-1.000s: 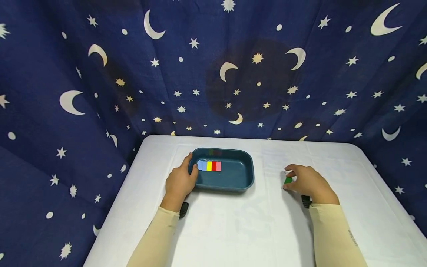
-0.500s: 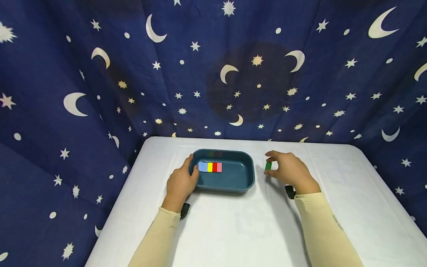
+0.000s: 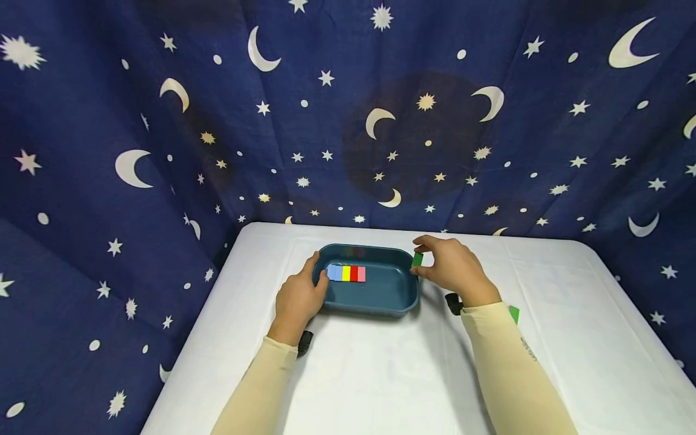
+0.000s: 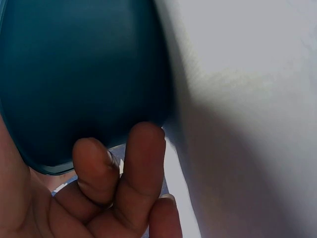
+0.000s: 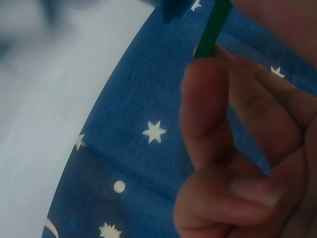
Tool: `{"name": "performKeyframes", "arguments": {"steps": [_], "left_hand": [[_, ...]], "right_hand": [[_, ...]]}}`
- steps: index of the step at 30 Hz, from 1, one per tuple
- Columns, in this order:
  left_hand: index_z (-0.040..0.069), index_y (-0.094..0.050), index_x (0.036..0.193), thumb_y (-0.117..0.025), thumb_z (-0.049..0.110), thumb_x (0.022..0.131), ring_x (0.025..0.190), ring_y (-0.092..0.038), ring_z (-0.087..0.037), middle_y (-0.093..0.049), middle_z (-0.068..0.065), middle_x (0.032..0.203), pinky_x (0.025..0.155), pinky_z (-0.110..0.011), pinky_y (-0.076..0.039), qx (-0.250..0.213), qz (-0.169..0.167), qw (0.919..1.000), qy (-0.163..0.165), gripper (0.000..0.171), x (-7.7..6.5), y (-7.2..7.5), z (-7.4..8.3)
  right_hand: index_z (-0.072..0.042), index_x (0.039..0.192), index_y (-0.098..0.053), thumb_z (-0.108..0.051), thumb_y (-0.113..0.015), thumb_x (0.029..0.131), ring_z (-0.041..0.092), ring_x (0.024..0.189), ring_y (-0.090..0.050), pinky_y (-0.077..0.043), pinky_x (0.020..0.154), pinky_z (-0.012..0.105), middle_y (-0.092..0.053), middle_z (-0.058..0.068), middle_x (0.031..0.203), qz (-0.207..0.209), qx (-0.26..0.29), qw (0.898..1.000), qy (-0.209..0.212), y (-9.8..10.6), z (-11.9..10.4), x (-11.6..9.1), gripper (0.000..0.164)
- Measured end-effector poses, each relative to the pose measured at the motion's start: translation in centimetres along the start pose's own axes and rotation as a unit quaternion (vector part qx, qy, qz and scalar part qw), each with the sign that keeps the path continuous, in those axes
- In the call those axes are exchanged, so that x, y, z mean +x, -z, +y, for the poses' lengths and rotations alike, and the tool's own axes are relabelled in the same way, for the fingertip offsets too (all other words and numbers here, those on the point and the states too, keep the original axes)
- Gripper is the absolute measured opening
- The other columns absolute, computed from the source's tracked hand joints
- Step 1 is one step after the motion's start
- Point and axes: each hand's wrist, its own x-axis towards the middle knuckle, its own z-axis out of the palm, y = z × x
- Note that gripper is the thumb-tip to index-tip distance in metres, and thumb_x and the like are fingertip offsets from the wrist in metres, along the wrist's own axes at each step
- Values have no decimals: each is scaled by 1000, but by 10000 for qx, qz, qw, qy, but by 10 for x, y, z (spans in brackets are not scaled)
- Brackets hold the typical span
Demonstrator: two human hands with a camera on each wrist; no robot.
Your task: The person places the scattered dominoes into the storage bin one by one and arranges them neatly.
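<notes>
A dark teal tray (image 3: 388, 293) lies on the white table, its left end gripped by my left hand (image 3: 296, 299), thumb over the rim. The left wrist view shows curled fingers (image 4: 143, 163) against the tray's outer wall (image 4: 89, 74). Inside, a row of small flat blocks runs from light blue (image 3: 335, 273) through yellow (image 3: 346, 273) and red (image 3: 354, 273) to pink (image 3: 361, 274). My right hand (image 3: 457, 269) pinches a green block (image 3: 417, 260) between thumb and fingers at the tray's right rim. Seen edge-on in the right wrist view, that green block (image 5: 213, 29) is thin.
Beside my right forearm lies a lighter green piece (image 3: 513, 314), with a sliver of pink next to it, partly hidden by the sleeve. A dark blue curtain (image 3: 326, 121) with moons and stars stands behind the table (image 3: 370, 374) and along its sides.
My right hand has carried the green block leftward and away from me, from the table to the tray's right rim. The lighter green piece has come into sight. My left hand keeps its hold.
</notes>
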Motion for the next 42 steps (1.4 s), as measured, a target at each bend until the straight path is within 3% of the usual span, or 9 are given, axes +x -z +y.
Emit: {"name": "performKeyframes", "arguments": {"steps": [6, 16, 31, 42], "left_hand": [[33, -46, 161, -51, 50, 106, 47, -52, -23, -55, -5, 58, 42, -40, -41, 61, -55, 9999, 87, 59, -3, 0, -1], [31, -48, 160, -54, 47, 106, 47, -52, -22, -57, -7, 60, 42, -40, -41, 26, 96, 9999, -37, 57, 0, 0, -2], [29, -48, 161, -55, 47, 106, 44, -49, -22, -52, -5, 55, 40, -39, -40, 54, 56, 9999, -77, 58, -2, -1, -1], [30, -49, 160, -56, 46, 106, 44, -49, -20, -53, -4, 55, 40, -38, -40, 73, 121, 9998, -126, 57, -1, 0, -3]], "right_hand": [[-16, 139, -67, -36, -92, 82, 30, 116, -69, -53, 88, 54, -77, -4, 122, -133, 161, 9997, 88, -12, -15, 13, 65], [-18, 134, -71, -35, -95, 78, 25, 115, -69, -54, 90, 51, -77, -6, 118, -135, 325, 9988, 329, -21, -42, 38, 63], [-19, 125, -76, -32, -96, 77, 19, 110, -67, -51, 94, 47, -78, -8, 113, -607, 402, 9965, 421, -50, -60, 61, 55], [-16, 135, -70, -25, -96, 77, 23, 111, -68, -52, 93, 48, -78, -6, 115, -776, 535, 9946, 445, -63, -65, 68, 64]]}}
